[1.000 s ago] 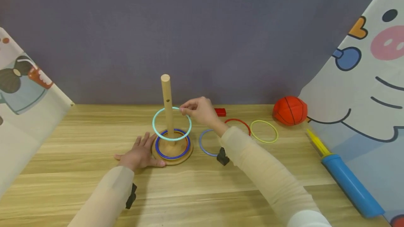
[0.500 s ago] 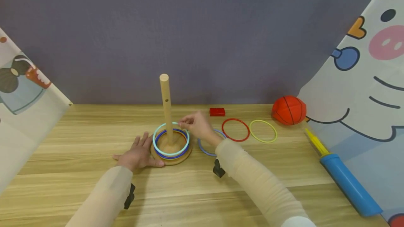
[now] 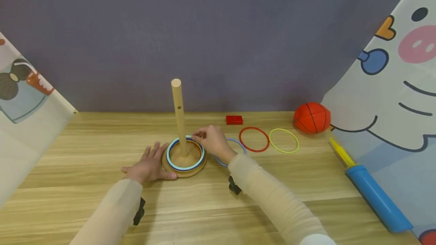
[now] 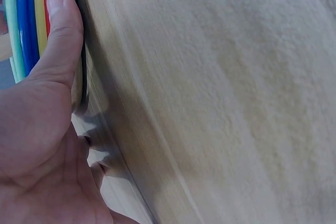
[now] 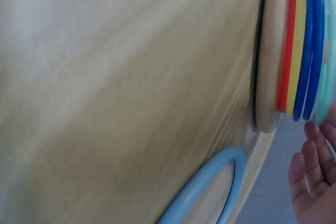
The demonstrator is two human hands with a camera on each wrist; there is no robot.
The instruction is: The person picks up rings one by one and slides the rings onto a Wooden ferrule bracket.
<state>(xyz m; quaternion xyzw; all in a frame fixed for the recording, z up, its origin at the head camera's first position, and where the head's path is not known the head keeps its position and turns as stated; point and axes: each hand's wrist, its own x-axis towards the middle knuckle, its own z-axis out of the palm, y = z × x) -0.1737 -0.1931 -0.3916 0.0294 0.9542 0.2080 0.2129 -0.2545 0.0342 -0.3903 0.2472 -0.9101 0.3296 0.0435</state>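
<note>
A wooden peg (image 3: 179, 112) stands upright on a round wooden base (image 3: 195, 172). Rings encircle the peg, stacked low: red (image 5: 286, 66), yellow (image 5: 298, 51), dark blue (image 5: 316, 51), with a turquoise ring (image 3: 168, 156) on top. My right hand (image 3: 214, 141) pinches the turquoise ring at its far right edge between thumb and forefinger; in the right wrist view the fingertips (image 5: 311, 131) lie right at its rim. My left hand (image 3: 146, 167) is spread beside the base, its thumb (image 4: 62, 30) lying along the base's near edge.
Right of the base lies a light blue ring (image 3: 243, 146), partly behind the right hand. Farther right are a red ring (image 3: 240, 141) and a yellow-green ring (image 3: 298, 143). A red brick (image 3: 234, 120), a red ball (image 3: 312, 118) and a blue pump (image 3: 378, 197) lie around them.
My right hand has lowered the turquoise ring down along the peg onto the stacked rings. The left hand has stayed at the base.
</note>
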